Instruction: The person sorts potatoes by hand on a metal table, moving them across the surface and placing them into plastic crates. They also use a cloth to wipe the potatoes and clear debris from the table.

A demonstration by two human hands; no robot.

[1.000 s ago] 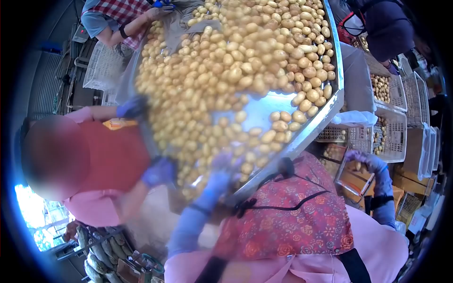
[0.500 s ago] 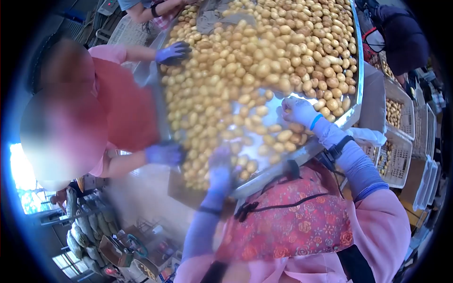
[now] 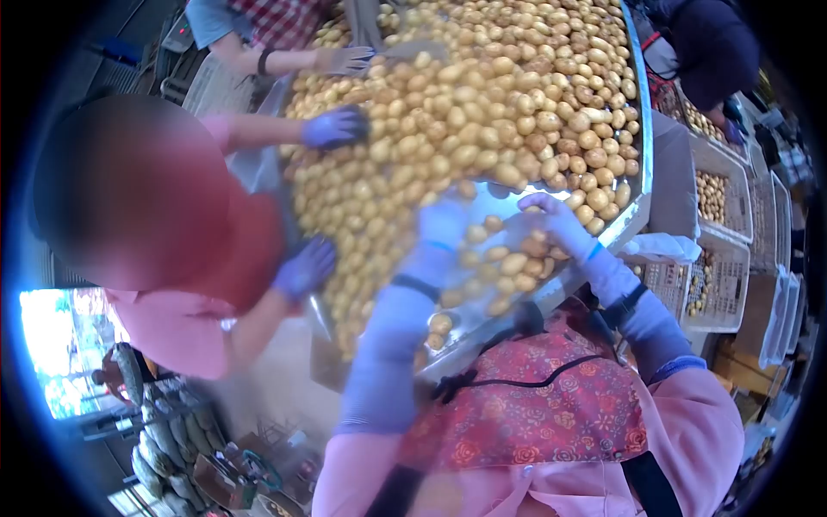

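Small yellow-brown round produce that looks like small potatoes [image 3: 482, 112] covers a metal-edged table [image 3: 636, 215]. My left hand [image 3: 442, 222], in a pale purple glove, is over the bare shiny patch in front of me, beside the heap. It is smeared by motion, so its fingers do not show clearly. To its right my right hand [image 3: 556, 217], gloved alike, has its fingers curled in over several potatoes at the edge of that patch. At least one potato appears to be within its fingers, partly hidden. A loose group of potatoes [image 3: 514, 264] lies below both hands.
Across the left side, a co-worker in a red apron [image 3: 245, 233] has two purple-gloved hands [image 3: 334, 127] at the heap. Another gloved hand [image 3: 346, 60] reaches in at the top. White crates [image 3: 719, 276] with potatoes stand on the right. A dark-clothed person [image 3: 715, 52] is beyond the table.
My left hand has moved up and right from the near left edge toward my right hand. My right hand has shifted slightly. The co-worker on the left has leaned, and another hand has come in at top.
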